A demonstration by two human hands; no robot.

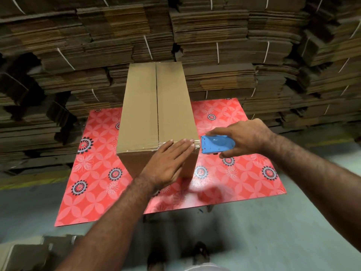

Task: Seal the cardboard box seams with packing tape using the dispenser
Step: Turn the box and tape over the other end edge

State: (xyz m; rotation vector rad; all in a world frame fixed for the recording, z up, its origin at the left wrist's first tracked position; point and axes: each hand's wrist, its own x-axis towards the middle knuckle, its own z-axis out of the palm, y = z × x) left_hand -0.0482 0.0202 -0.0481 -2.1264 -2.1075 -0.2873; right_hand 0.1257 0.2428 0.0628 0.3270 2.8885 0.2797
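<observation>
A tall brown cardboard box (156, 106) stands on a red flower-patterned table (234, 182), its two top flaps closed with the centre seam running away from me. Clear tape lies along the box's near top edge. My left hand (168, 163) lies flat with straight fingers on that near edge, pressing the tape at the right corner. My right hand (242, 137) grips a blue tape dispenser (216, 144) just off the box's near right corner, its front end touching the corner.
Tied bundles of flattened cardboard (214, 45) are stacked high behind and on both sides of the table. More flat cardboard (29, 253) lies on the grey floor at the lower left. My feet show below the table's near edge.
</observation>
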